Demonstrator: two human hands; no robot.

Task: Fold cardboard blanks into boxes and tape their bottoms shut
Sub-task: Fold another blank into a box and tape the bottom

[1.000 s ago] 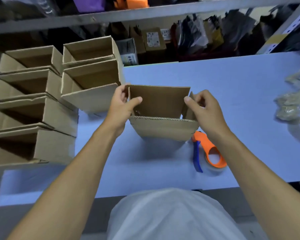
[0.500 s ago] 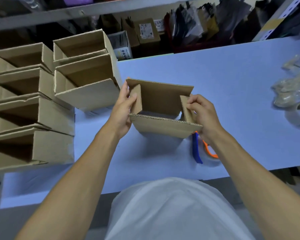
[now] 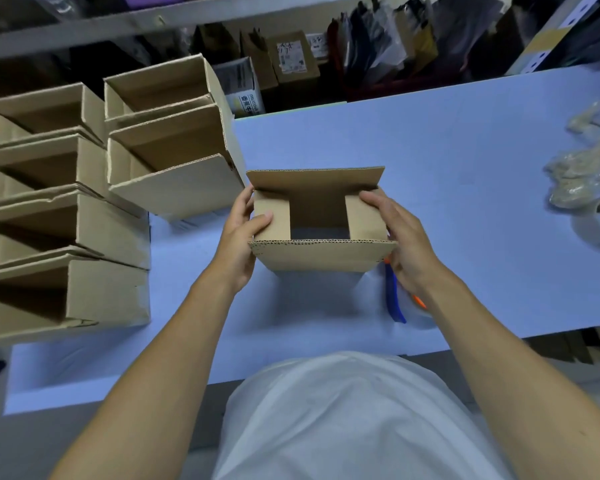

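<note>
Both forearms reach in from the bottom corners and converge on one box (image 3: pixel 321 220) at table centre. Left hand (image 3: pixel 238 247) cups the box's left end: thumb laid over the left inner flap (image 3: pixel 272 220), fingers wrapped round the outside wall. Right hand (image 3: pixel 400 244) mirrors it on the right end, fingers spread flat on the right inner flap (image 3: pixel 364 218), pressing it level. So both hands are closed on the box, fingers curled, not pinched.

Box sits on the pale blue table (image 3: pixel 465 168), open end facing up at the camera, long axis running left-right. Two short flaps folded in, gap between them shows the table through the box. Two long flaps stand up: far one (image 3: pixel 314 180) tilted away, near one (image 3: pixel 323 254) leaning toward the person.

Count: one box in hand; finished boxes (image 3: pixel 94 202) stacked on their sides at left, at least seven openings visible, exact number unclear at the frame edge. One tape dispenser (image 3: pixel 394 296), blue and orange, just right of the box and mostly hidden under the right wrist. Wad of used tape (image 3: pixel 582 181) at far right
</note>
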